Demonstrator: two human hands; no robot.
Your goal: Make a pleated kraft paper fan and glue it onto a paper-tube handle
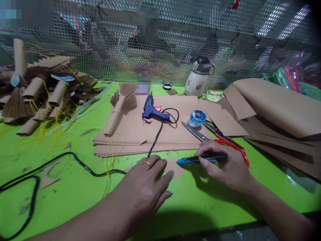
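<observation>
My left hand [147, 184] lies on the green table with its fingers stretched out, touching the left side of a small brown paper disc [175, 170]. Between the thumb and fingers of my right hand [223, 167] is a thick black pen-like stick with a blue tip [193, 159], which points left at the disc's edge. Whether the tip touches the paper, I cannot tell. Beyond my right hand lie red-handled scissors [200, 135], partly hidden by it. A small pot of blue paint [197, 118] stands behind the scissors.
A blue glue gun [154, 110] and a pleated paper piece with a rolled handle [115, 115] lie on stacked brown paper [135, 139]. Black cord [82, 164] crosses the left. Similar pieces [37, 90] are heaped far left. A bottle [197, 80] stands behind; large sheets [281, 107] lie right.
</observation>
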